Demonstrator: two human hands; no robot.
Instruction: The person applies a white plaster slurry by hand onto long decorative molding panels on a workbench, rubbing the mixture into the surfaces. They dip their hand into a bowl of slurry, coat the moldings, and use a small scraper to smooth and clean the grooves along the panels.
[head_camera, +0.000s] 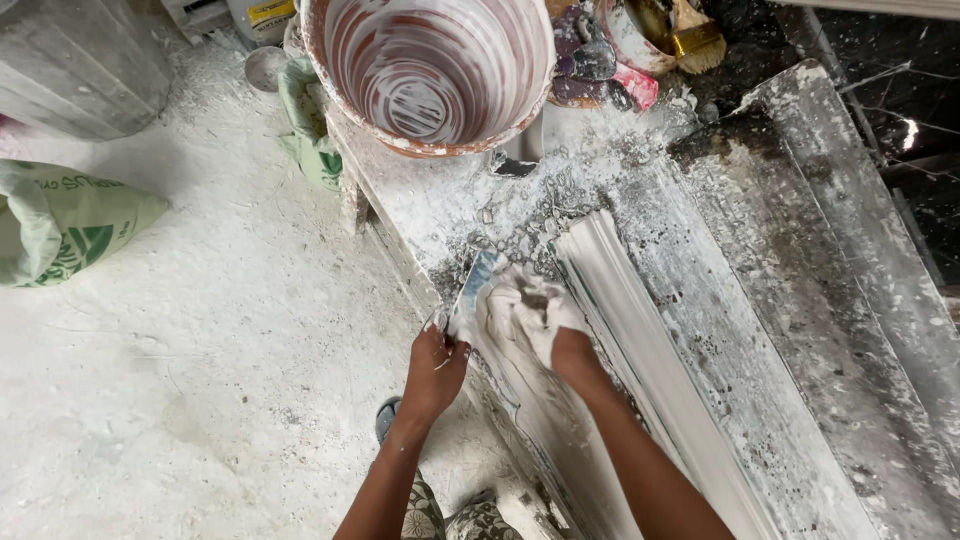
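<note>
Plaster strip (640, 340), white and ridged, lay lengthwise on the caked workbench (780, 300), running from frame centre to lower right. Right hand (535, 320), coated in wet plaster, pressed down on the strip's upper end, fingers curled over a white lump; how tight, unclear. Left hand (437, 365) pinched the bench's near edge beside a thin blue-edged sheet (470, 290). Plaster-streaked bucket (430, 70) sat top centre, green sack (60, 225) on the dusty floor at left.

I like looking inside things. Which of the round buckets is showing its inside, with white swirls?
The big bucket at the top middle, on the workbench. Its open mouth faces up, reddish walls streaked with white rings. The grey tub in the top left corner shows only its outside.
</note>
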